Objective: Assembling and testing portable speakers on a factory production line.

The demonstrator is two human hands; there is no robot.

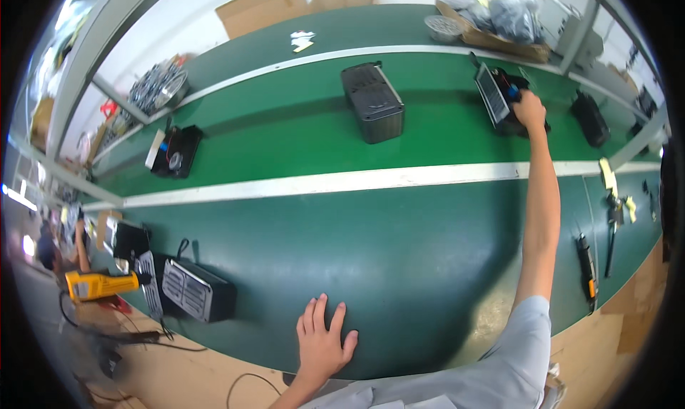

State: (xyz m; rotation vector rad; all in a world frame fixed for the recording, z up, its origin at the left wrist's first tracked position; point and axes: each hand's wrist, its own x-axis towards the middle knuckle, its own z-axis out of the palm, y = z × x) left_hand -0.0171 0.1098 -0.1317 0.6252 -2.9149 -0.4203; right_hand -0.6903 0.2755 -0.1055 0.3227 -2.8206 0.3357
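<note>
Black device with a grey panel is seen on the bright green strip, just left of the right hand; its right side is met by curled fingers, but whether it is gripped cannot be told. The left hand is laid on the dark green tabletop, fingers spread, well apart from the device.
</note>
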